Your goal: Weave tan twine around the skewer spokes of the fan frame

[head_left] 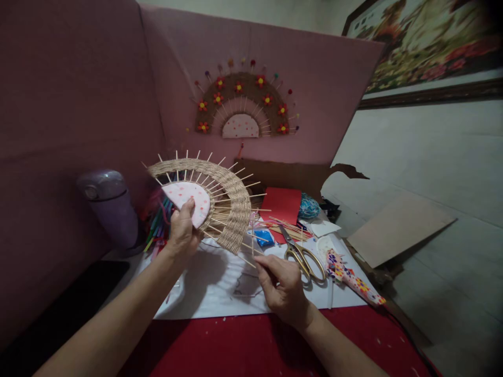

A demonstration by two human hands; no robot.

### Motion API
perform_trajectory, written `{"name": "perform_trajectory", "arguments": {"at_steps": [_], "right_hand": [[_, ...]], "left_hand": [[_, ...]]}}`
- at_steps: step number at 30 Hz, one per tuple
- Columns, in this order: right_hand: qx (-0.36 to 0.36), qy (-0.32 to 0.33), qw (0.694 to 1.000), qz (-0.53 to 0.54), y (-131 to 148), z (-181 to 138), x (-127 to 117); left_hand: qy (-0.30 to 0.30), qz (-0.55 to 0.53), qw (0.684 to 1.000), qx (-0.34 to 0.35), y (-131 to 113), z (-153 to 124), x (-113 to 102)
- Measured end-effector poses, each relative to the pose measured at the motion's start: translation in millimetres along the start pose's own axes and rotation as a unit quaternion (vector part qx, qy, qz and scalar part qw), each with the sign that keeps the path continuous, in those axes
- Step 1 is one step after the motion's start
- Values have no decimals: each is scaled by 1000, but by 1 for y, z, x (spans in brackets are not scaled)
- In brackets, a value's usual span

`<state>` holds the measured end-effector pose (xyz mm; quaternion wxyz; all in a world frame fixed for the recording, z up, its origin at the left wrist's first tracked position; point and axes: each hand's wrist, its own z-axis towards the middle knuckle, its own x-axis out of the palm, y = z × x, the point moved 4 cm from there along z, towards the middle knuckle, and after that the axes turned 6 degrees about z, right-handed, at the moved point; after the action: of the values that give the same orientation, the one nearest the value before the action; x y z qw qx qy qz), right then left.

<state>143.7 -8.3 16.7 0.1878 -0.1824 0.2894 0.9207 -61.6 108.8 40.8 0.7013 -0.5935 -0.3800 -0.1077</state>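
Observation:
My left hand (184, 230) grips a half-round woven fan (238, 204) by its white, red-dotted centre, thumb on the front face. Thin sticks fan out from that centre through a band of woven tan twine, and their bare ends poke past the outer edge. Close to the fan's lower right end, my right hand (281, 283) is closed in a pinch beside the stick tips. A thin pale strand or stick rises from those fingertips; what exactly they hold is too small to tell. Gold-handled scissors (302, 256) lie just beyond my right hand.
A similar fan with red flowers (239, 86) is pinned to the pink board (314, 78). Around the white sheet (204, 293) are a purple tumbler (112, 209), red card (281, 204), blue packet (262, 238), blue yarn ball (309, 206) and flower-patterned object (353, 280).

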Motion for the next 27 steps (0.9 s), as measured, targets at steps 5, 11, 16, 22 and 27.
{"name": "perform_trajectory", "arguments": {"at_steps": [5,11,16,22,27], "right_hand": [[95,-46,989,105,-10,2,-4],[85,-32,991,98,-11,4,0],[64,7,994,93,-10,3,4],[72,-6,992,106,-13,2,7],[93,-37,990,103,-17,3,5]], "left_hand": [[15,0,999,-28,-8,5,21],[32,-35,998,-34,3,-1,43],[28,-44,997,-50,20,-10,42],[-5,-71,990,-122,26,-24,32],[51,-101,969,-220,24,-44,35]]}}
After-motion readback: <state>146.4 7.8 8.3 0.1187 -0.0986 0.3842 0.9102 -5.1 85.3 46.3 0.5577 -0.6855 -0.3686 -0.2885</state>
